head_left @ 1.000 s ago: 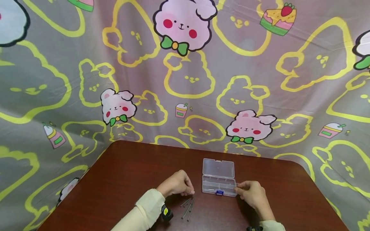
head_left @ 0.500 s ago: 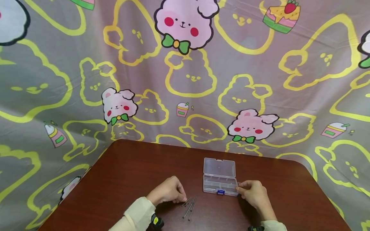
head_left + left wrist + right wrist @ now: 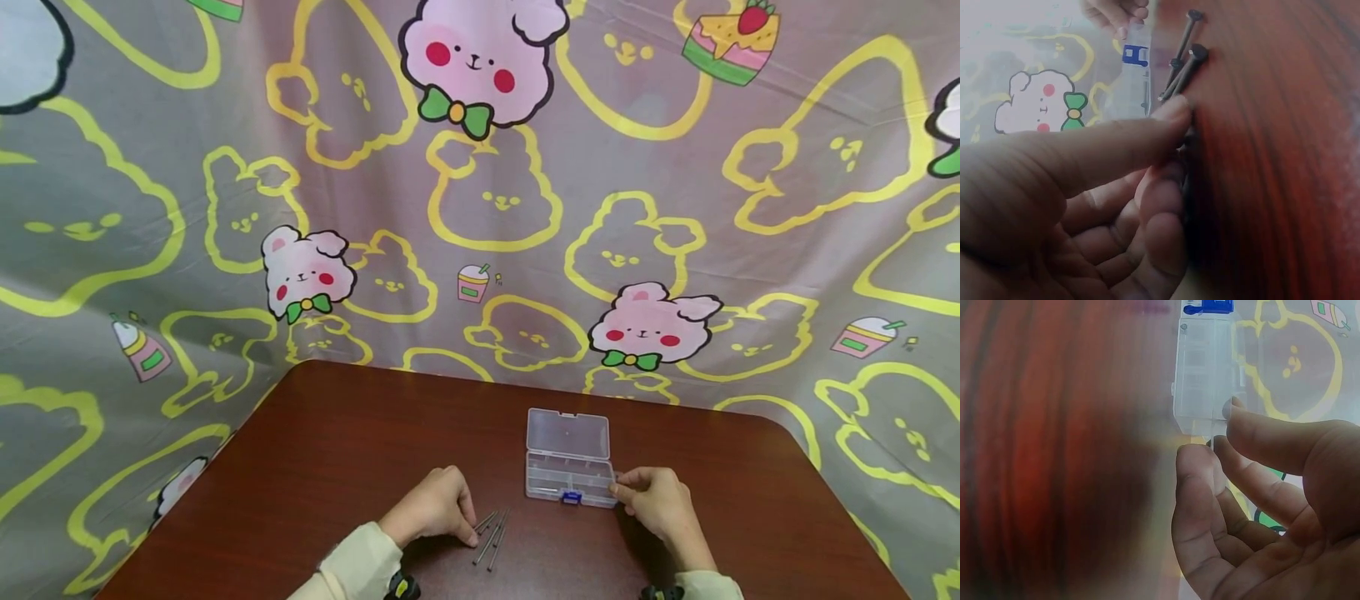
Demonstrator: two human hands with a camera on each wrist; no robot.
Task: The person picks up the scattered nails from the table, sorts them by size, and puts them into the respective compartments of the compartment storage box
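Several grey nails [image 3: 492, 540] lie in a loose fan on the table, their dark flat heads showing in the left wrist view. My left hand [image 3: 437, 510] is at the left side of them, thumb and fingers bent together low over the tabletop. Dark nail parts [image 3: 1188, 139] show beside the thumb tip; whether the fingers grip one is hidden. A clear plastic compartment box [image 3: 570, 479] with a blue latch stands with its lid raised. The right hand [image 3: 660, 504] pinches its right end between thumb and fingers. Some thin metal piece [image 3: 551, 492] lies in the box's front left compartment.
The dark red-brown table [image 3: 360, 433] has rounded far corners. Behind it and along the sides hangs a grey curtain [image 3: 405, 208] printed with rabbits and yellow outlines. Both wrists carry dark strapped devices [image 3: 405, 586].
My left hand has moved left and nearer to me, from the far tips of the nails to their left side. The right hand keeps holding the box in place.
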